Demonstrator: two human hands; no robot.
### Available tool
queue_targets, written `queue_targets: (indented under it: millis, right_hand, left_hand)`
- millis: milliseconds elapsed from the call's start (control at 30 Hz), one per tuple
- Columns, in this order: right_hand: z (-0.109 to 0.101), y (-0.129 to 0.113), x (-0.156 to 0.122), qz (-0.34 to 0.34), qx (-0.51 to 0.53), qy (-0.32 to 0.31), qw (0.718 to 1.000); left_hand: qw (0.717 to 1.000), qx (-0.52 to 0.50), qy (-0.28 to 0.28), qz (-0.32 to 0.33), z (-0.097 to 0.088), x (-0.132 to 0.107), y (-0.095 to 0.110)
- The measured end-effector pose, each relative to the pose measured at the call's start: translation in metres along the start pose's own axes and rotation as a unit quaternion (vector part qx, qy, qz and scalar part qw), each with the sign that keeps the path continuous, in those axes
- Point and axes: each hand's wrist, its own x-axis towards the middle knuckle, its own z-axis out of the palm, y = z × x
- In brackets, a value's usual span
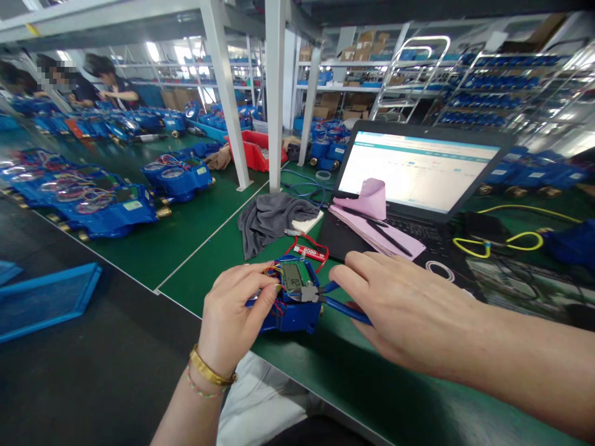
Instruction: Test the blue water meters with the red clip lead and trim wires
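Observation:
A blue water meter (297,319) with a green circuit board and a small grey display (292,277) sits on the green tabletop in front of me. My right hand (383,303) is closed around the blue handles of diagonal cutters (308,293); their jaws lie over the meter near the display's lower edge. At the meter's left side, my left hand (242,297) pinches thin coloured wires (277,288) close to the cutter tips. What lies right between the jaws is too small to make out. A red strip with a red cord (310,251) lies just behind the meter.
Behind the meter are a grey cloth (274,220) and an open laptop (413,173) with pink sheets (376,232) and pens. More blue meters (102,198) stand on the left. A red bin (260,152) sits behind white posts (276,99). People work at the far left.

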Motion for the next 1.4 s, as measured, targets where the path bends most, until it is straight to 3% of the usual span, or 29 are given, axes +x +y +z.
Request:
queue_targets:
  millis: [433,967,1233,1400]
  right_hand:
    - [-0.002,-0.013,-0.005,0.044,0.015,-0.002,0.999]
    - [0.003,-0.063,-0.022,0.173,-0.041,0.064,0.982]
    - [0.0,-0.081,-0.03,0.177,-0.113,0.038,0.977]
    - [0.007,-0.096,-0.044,0.207,-0.09,0.072,0.972]
  left_hand:
    - [1.0,-0.006,0.0,0.002,-0.001,-0.001,0.0]
    - [1.0,-0.002,-0.006,0.001,-0.001,-0.006,0.0]
    - [1.0,-0.002,0.01,0.016,-0.002,-0.013,0.002]
    - [0.998,0.003,0.039,0.043,-0.002,-0.025,0.006]
